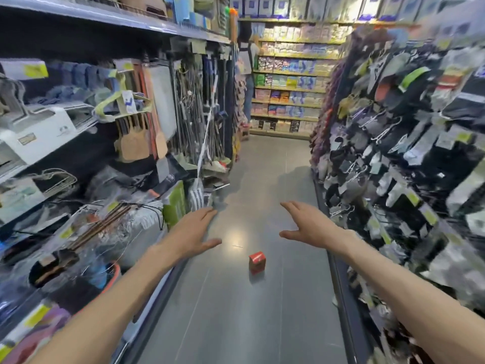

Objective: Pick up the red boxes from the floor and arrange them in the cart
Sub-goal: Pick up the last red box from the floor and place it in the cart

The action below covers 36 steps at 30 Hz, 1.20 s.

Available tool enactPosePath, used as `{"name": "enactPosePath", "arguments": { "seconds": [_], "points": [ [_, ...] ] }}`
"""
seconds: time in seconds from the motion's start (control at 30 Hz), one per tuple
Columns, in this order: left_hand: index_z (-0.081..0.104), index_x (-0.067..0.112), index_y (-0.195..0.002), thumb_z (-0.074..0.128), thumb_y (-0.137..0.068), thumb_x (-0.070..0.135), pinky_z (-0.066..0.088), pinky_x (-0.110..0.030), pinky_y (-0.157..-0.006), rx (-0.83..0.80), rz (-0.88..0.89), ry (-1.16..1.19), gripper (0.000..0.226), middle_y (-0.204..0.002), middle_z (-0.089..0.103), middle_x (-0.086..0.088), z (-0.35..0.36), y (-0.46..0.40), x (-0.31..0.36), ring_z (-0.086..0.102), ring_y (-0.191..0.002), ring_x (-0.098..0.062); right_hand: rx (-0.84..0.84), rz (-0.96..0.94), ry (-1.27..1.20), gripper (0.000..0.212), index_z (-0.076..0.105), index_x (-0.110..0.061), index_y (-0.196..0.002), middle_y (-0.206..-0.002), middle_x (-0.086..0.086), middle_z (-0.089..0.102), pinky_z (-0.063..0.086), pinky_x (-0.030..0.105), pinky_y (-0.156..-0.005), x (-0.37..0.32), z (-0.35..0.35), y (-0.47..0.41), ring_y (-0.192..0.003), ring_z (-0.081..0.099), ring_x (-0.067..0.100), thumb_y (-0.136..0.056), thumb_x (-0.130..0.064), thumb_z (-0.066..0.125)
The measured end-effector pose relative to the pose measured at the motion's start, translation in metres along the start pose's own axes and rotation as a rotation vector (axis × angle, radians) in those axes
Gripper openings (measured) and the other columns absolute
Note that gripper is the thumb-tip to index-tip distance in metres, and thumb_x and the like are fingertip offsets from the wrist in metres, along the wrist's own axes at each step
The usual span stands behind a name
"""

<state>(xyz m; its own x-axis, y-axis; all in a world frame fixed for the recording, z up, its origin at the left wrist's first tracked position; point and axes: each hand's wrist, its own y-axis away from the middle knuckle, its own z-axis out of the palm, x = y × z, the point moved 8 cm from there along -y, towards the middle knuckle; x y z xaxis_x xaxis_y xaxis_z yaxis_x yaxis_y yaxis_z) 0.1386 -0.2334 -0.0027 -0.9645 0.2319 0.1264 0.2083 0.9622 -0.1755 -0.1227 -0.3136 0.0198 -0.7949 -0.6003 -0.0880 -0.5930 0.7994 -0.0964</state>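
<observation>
One small red box (257,262) stands upright on the grey tiled floor (236,324) in the middle of a shop aisle. My left hand (195,231) is stretched forward, fingers apart, holding nothing, up and to the left of the box. My right hand (305,224) is also held out with its fingers spread and nothing in it, up and to the right of the box. Both hands are well apart from the box. No cart is in view.
Shelves with household goods (86,158) line the left side, with brooms and mops (210,114) hanging further on. Racks of hanging socks and slippers (409,153) fill the right side. A person (249,74) stands at the far end before stocked shelves (288,82).
</observation>
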Motion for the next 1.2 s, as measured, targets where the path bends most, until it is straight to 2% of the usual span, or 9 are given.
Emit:
{"name": "enactPosePath", "arguments": {
  "seconds": [0.33,0.5,0.83,1.0,1.1,1.2],
  "points": [
    [0.019,0.014,-0.156,0.052,-0.092,0.063,0.019,-0.037,-0.121,-0.033,0.03,0.006,0.087,-0.162,0.025,-0.008,0.05,-0.173,-0.11,0.024,-0.148,-0.024,-0.022,0.028,-0.01,0.09,0.027,-0.015,-0.155,-0.154,0.009,0.041,0.04,0.042,-0.11,0.073,0.035,-0.18,-0.134,0.046,0.029,-0.086,-0.051,0.072],
    [0.022,0.014,-0.156,0.05,-0.091,0.066,0.022,-0.038,-0.121,-0.093,0.018,0.02,0.087,-0.16,0.03,-0.006,0.1,-0.249,-0.151,0.026,-0.146,-0.023,-0.061,0.033,-0.04,0.09,0.029,-0.01,-0.155,-0.154,0.014,0.04,0.036,0.039,-0.112,0.119,0.073,-0.253,-0.136,0.044,0.033,-0.086,-0.048,0.074],
    [0.027,0.013,-0.153,0.048,-0.093,0.064,0.027,-0.038,-0.118,-0.171,-0.011,0.02,0.082,-0.156,0.037,-0.007,0.202,-0.389,-0.207,0.033,-0.142,-0.024,-0.164,0.029,-0.089,0.09,0.028,-0.009,-0.155,-0.156,0.013,0.037,0.034,0.037,-0.109,0.229,0.167,-0.391,-0.134,0.044,0.034,-0.087,-0.047,0.073],
    [0.036,0.01,-0.149,0.047,-0.091,0.065,0.03,-0.041,-0.116,-0.184,-0.043,0.079,0.081,-0.151,0.042,-0.011,0.277,-0.442,-0.245,0.039,-0.138,-0.028,-0.245,0.032,-0.095,0.088,0.024,-0.012,-0.157,-0.159,0.011,0.033,0.03,0.035,-0.11,0.271,0.242,-0.449,-0.137,0.04,0.033,-0.09,-0.047,0.07],
    [0.043,0.007,-0.145,0.04,-0.086,0.068,0.037,-0.046,-0.112,-0.226,-0.068,0.15,0.085,-0.146,0.048,-0.015,0.347,-0.458,-0.269,0.046,-0.133,-0.033,-0.273,0.03,-0.108,0.085,0.025,-0.014,-0.157,-0.158,0.009,0.035,0.03,0.032,-0.11,0.285,0.305,-0.474,-0.137,0.041,0.03,-0.091,-0.046,0.069],
    [0.045,0.008,-0.144,0.039,-0.087,0.066,0.036,-0.047,-0.113,-0.246,-0.067,0.192,0.082,-0.147,0.048,-0.017,0.434,-0.464,-0.29,0.045,-0.135,-0.035,-0.274,0.017,-0.128,0.083,0.03,-0.015,-0.155,-0.155,0.007,0.04,0.033,0.033,-0.108,0.299,0.386,-0.494,-0.135,0.044,0.029,-0.09,-0.045,0.071]
  ]
}}
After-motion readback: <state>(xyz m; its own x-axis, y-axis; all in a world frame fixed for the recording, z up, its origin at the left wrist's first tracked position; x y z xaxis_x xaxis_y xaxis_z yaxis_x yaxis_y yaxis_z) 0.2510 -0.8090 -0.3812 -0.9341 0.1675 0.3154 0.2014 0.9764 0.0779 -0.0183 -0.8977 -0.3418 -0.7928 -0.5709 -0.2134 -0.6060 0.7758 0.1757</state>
